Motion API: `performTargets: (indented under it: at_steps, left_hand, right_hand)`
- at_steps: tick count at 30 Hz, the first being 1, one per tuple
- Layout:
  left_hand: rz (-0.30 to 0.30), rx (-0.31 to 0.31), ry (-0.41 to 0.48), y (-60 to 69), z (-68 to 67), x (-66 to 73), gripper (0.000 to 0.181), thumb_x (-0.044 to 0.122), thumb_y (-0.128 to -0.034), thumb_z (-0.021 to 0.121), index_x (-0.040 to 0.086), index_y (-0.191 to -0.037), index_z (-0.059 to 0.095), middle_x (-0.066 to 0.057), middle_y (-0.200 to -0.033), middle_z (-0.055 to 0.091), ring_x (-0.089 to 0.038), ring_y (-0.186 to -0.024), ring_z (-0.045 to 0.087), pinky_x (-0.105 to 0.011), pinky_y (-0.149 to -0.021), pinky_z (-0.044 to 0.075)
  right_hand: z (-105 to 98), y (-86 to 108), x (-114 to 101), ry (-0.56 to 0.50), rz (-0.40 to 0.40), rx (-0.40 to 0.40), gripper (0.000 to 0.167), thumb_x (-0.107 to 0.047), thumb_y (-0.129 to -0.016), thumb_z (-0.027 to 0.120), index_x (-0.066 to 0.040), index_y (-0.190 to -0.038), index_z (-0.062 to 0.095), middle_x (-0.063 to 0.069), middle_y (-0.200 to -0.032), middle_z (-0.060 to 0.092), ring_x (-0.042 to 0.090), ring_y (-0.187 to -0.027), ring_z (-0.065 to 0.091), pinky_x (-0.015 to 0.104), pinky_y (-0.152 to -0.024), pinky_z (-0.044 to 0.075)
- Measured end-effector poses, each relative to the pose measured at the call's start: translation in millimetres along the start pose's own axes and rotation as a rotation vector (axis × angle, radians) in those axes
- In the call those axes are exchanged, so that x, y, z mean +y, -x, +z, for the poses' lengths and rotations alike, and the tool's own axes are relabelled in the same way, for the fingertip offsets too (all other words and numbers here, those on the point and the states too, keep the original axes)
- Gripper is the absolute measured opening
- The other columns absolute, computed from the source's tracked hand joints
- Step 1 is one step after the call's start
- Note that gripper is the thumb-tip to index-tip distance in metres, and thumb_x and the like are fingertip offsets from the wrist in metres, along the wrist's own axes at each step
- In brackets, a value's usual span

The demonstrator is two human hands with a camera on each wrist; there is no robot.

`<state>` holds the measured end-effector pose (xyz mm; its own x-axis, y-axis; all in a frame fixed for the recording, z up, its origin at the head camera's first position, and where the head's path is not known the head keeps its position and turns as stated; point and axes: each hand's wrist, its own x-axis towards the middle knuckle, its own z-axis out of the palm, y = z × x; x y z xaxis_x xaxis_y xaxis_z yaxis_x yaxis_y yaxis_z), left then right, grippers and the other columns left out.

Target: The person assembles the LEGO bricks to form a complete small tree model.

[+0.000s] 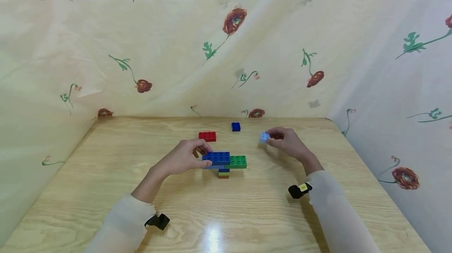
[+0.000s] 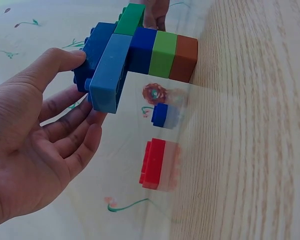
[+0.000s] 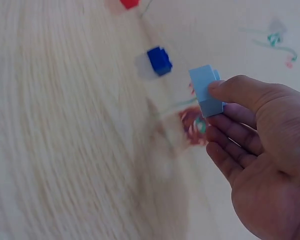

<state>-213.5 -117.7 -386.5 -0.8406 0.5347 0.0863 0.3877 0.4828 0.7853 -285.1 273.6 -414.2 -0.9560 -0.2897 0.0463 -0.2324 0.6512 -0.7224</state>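
Note:
Near the middle of the table stands a stack of toy building bricks. From the bottom it has a brown brick (image 2: 186, 59), a lime brick (image 2: 163, 54) and a small dark blue brick (image 2: 141, 50). Above these, a medium blue brick (image 2: 110, 75) and a green brick (image 1: 239, 161) stick out to opposite sides, with a long dark blue brick (image 1: 219, 157) on top. My left hand (image 1: 183, 156) pinches the long dark blue brick at its left end, thumb on the near side. To the right, my right hand (image 1: 288, 143) holds a light blue brick (image 3: 205, 89) between thumb and fingers, above the table.
Behind the stack lie a red brick (image 1: 207, 137) and, farther back, a small blue brick (image 1: 236, 127). The wooden table (image 1: 254, 213) ends at a flower-patterned cloth (image 1: 169, 41). Each sleeve carries a black wrist camera, the right one (image 1: 297, 192) facing inward.

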Motion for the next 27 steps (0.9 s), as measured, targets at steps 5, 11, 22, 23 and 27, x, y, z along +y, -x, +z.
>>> performTargets:
  at_steps: [5, 11, 22, 23, 27]
  left_hand:
    - [-0.013, 0.003, -0.004, 1.2, 0.3, 0.5, 0.030, 0.024, -0.0901, 0.081, 0.014, -0.116, 0.069, -0.001, -0.108, 0.069, -0.018, -0.104, 0.062, -0.031, -0.090, 0.053]
    - [-0.011, 0.005, -0.006, 0.5, 0.4, 0.7, 0.030, 0.024, -0.0901, 0.081, 0.013, -0.116, 0.069, -0.001, -0.109, 0.069, -0.018, -0.104, 0.062, -0.032, -0.090, 0.054]
    - [0.001, 0.001, 0.004, -0.1, 0.0, 1.2, 0.030, 0.024, -0.0905, 0.080, 0.012, -0.116, 0.068, -0.002, -0.110, 0.069, -0.019, -0.105, 0.062, -0.032, -0.091, 0.053]
    - [0.002, 0.000, 0.006, -0.2, 0.0, 1.2, 0.030, 0.024, -0.0905, 0.080, 0.012, -0.116, 0.068, -0.003, -0.110, 0.070, -0.019, -0.105, 0.062, -0.032, -0.091, 0.053]
    - [0.007, 0.000, 0.010, -0.5, 0.1, 1.0, 0.030, 0.024, -0.0908, 0.080, 0.012, -0.116, 0.068, -0.003, -0.110, 0.070, -0.019, -0.105, 0.062, -0.032, -0.090, 0.053]
  right_hand:
    - [4, 8.1, -17, -0.012, -0.050, 0.010, 0.038, -0.025, -0.099, 0.070, -0.007, -0.132, 0.067, 0.016, -0.132, 0.067, 0.035, -0.122, 0.062, 0.053, -0.105, 0.051]
    - [11, 19.5, -42, -0.028, -0.101, 0.005, 0.035, -0.022, -0.098, 0.071, -0.009, -0.130, 0.068, 0.013, -0.131, 0.067, 0.035, -0.122, 0.062, 0.057, -0.107, 0.049]
    - [25, 38.2, -74, -0.042, -0.211, -0.008, 0.030, -0.019, -0.096, 0.073, -0.015, -0.125, 0.070, 0.005, -0.124, 0.070, 0.036, -0.119, 0.063, 0.061, -0.106, 0.048]
    - [26, 39.3, -76, -0.045, -0.220, -0.009, 0.029, -0.019, -0.096, 0.074, -0.015, -0.125, 0.070, 0.004, -0.123, 0.070, 0.034, -0.118, 0.064, 0.061, -0.105, 0.048]
    - [29, 43.5, -83, -0.039, -0.250, -0.010, 0.028, -0.019, -0.095, 0.075, -0.017, -0.123, 0.071, 0.001, -0.122, 0.071, 0.027, -0.115, 0.064, 0.059, -0.105, 0.049]
